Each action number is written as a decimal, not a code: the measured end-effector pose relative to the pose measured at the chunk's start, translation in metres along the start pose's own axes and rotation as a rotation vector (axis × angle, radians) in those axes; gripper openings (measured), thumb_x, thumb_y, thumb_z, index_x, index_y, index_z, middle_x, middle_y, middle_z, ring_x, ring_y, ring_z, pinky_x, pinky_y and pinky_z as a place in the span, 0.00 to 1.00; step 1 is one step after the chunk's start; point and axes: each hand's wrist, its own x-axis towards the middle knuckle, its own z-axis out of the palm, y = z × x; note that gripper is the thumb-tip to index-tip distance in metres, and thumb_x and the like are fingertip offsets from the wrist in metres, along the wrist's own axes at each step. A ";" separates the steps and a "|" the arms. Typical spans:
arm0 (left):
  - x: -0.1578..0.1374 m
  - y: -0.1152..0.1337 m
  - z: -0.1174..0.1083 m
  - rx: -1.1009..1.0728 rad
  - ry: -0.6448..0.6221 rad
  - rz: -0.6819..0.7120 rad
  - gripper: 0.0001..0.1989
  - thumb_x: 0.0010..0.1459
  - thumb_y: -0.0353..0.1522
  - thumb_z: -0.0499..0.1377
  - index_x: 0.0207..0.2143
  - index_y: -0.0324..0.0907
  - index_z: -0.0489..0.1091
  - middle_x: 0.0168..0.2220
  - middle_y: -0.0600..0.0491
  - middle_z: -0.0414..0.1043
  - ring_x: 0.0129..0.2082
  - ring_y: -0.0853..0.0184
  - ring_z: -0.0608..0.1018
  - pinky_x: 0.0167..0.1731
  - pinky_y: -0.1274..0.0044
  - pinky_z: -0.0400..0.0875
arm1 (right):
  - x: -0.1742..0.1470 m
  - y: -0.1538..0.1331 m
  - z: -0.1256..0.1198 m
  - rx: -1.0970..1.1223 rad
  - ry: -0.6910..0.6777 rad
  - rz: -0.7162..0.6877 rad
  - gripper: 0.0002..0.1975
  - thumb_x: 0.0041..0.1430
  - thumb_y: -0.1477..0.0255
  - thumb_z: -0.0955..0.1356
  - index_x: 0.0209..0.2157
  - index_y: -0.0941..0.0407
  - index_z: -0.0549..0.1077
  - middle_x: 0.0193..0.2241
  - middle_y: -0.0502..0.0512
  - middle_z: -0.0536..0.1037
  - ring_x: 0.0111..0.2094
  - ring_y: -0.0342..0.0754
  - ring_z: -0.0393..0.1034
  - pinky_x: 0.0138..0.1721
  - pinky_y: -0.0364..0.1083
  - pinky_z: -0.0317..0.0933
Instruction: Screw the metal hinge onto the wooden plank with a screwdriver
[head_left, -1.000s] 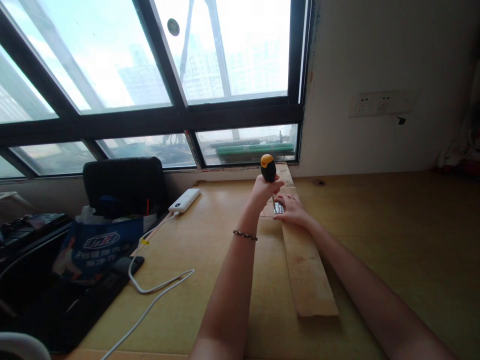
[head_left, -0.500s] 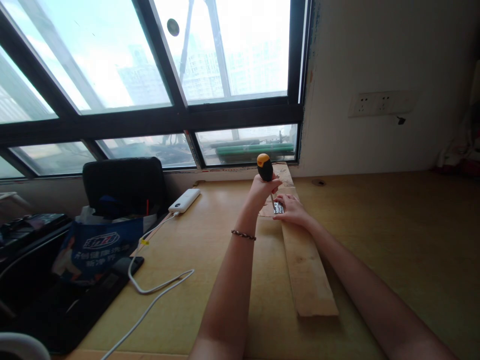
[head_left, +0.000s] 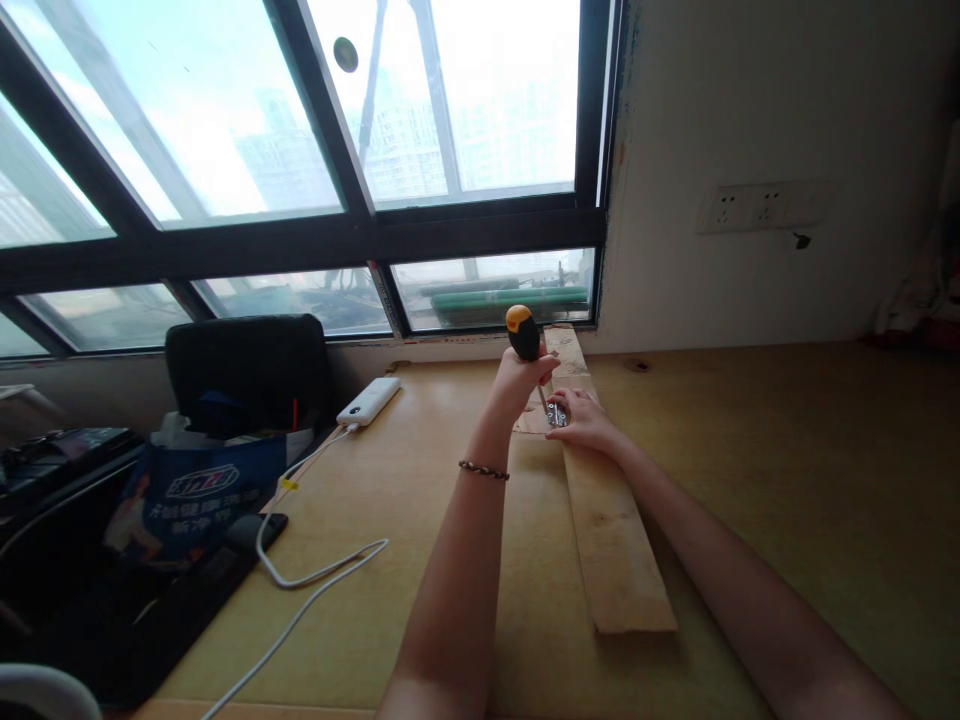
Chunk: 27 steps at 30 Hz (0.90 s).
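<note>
My left hand (head_left: 519, 383) is wrapped round a screwdriver (head_left: 524, 335) with a yellow-and-black handle. The screwdriver leans a little to the left, and its shaft runs down to the left side of a small metal hinge (head_left: 556, 414); I cannot tell exactly where its tip meets it. Thumb and fingers of my right hand (head_left: 586, 420) grip the hinge from the right. Under the hinge lie a long wooden board (head_left: 616, 540) and a shorter wood piece (head_left: 529, 420) at its left, partly hidden by my hands.
A white power bank (head_left: 369, 401) with a white cable (head_left: 322, 582) lies on the tabletop (head_left: 787, 520) at left. Beyond the left edge are a black chair (head_left: 247, 365) and a blue bag (head_left: 202, 495). The window and wall bound the far side.
The screwdriver's handle has tipped slightly left, and my left hand has shifted left with it. My right hand stays in place at the hinge.
</note>
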 end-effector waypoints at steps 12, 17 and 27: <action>0.006 -0.009 0.003 0.048 0.063 -0.025 0.11 0.36 0.25 0.59 0.14 0.39 0.56 0.10 0.61 0.54 0.12 0.78 0.59 0.16 0.81 0.51 | 0.001 0.002 0.001 0.008 -0.014 -0.005 0.33 0.35 0.59 0.73 0.45 0.54 0.65 0.43 0.56 0.70 0.47 0.54 0.59 0.47 0.51 0.53; 0.008 -0.012 -0.001 -0.004 0.118 -0.019 0.13 0.37 0.26 0.60 0.15 0.40 0.54 0.11 0.62 0.53 0.12 0.79 0.59 0.15 0.82 0.52 | 0.000 0.001 0.001 -0.012 -0.001 -0.008 0.31 0.35 0.58 0.73 0.44 0.54 0.66 0.43 0.56 0.70 0.47 0.54 0.60 0.47 0.51 0.53; 0.002 0.004 -0.003 -0.167 0.136 -0.044 0.13 0.36 0.24 0.60 0.16 0.39 0.54 0.13 0.63 0.51 0.14 0.80 0.59 0.16 0.83 0.52 | 0.001 0.003 0.002 -0.011 -0.001 -0.008 0.31 0.35 0.58 0.72 0.44 0.53 0.66 0.43 0.55 0.70 0.47 0.54 0.60 0.47 0.51 0.53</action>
